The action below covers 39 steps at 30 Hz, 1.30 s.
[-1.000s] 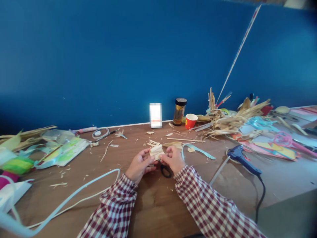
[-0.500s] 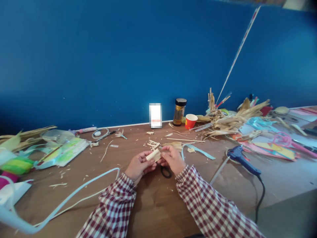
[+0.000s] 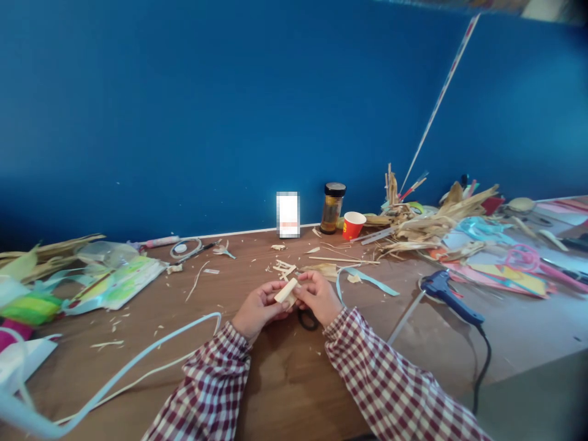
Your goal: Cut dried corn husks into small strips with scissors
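A small cream-coloured piece of dried corn husk [image 3: 285, 291], folded or rolled, is held up between my two hands over the middle of the table. My left hand [image 3: 258, 309] pinches it from the left with thumb and fingers. From the right, the thumb and fingertips of my right hand [image 3: 320, 298] close on its other edge. Just beyond my fingers lie pale cut strips [image 3: 285, 268] in a small pile. A black ring-shaped handle [image 3: 307, 320] shows under my right hand; the rest of that object is hidden.
At the back stand a jar with a black lid [image 3: 333, 208] and a red paper cup [image 3: 354, 226]. A blue glue gun [image 3: 452, 297] with a cord lies right, before heaped dried husks [image 3: 441, 223]. A white tube [image 3: 151, 349] arches at the left, near coloured packets [image 3: 124, 282].
The husk piece has turned to a steeper angle and looks narrower, more rolled. My hands have shifted only slightly, staying close together around it.
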Each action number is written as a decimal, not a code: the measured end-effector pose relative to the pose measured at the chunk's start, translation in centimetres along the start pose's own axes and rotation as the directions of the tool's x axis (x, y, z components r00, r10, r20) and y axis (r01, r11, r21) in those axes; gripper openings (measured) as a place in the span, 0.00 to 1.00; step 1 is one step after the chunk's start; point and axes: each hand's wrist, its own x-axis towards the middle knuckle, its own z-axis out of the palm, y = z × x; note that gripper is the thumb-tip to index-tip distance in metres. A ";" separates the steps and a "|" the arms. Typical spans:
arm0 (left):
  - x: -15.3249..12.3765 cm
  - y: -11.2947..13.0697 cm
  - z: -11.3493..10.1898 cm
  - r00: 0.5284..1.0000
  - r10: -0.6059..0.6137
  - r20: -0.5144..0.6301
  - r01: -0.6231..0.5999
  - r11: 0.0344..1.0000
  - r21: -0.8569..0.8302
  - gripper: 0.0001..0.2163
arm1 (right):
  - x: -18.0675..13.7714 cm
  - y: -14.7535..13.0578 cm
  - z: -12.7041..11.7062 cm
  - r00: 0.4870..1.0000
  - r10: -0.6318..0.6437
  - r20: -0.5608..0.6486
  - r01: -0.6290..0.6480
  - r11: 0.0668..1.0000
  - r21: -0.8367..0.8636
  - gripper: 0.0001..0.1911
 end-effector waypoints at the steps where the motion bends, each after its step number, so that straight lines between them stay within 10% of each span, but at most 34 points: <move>1: 0.0 0.1 -0.1 1.000 -0.005 0.017 0.005 1.000 -0.006 0.27 | 0.0 -0.1 -0.1 1.000 -0.014 -0.011 0.014 0.999 -0.030 0.17; 10: -0.2 0.3 0.0 1.000 0.027 0.003 -0.027 0.988 0.149 0.27 | -0.5 -0.2 -0.3 0.978 -0.208 0.030 0.204 0.906 -0.370 0.15; 21: -0.3 0.8 0.1 0.996 0.088 -0.025 -0.084 0.991 0.106 0.21 | -0.4 -0.3 -0.3 0.975 -0.217 0.039 0.214 0.890 -0.404 0.14; 28: 0.7 0.7 -1.1 0.924 0.033 -0.381 -0.158 0.941 -0.300 0.09 | -0.6 -0.5 -1.9 0.979 -0.177 0.098 0.155 0.346 -0.925 0.17; 39: 1.1 1.2 -2.2 0.863 -0.046 -0.503 -0.263 0.809 -0.526 0.04 | -0.9 -0.7 -2.3 0.978 -0.042 0.205 0.207 0.343 -0.916 0.15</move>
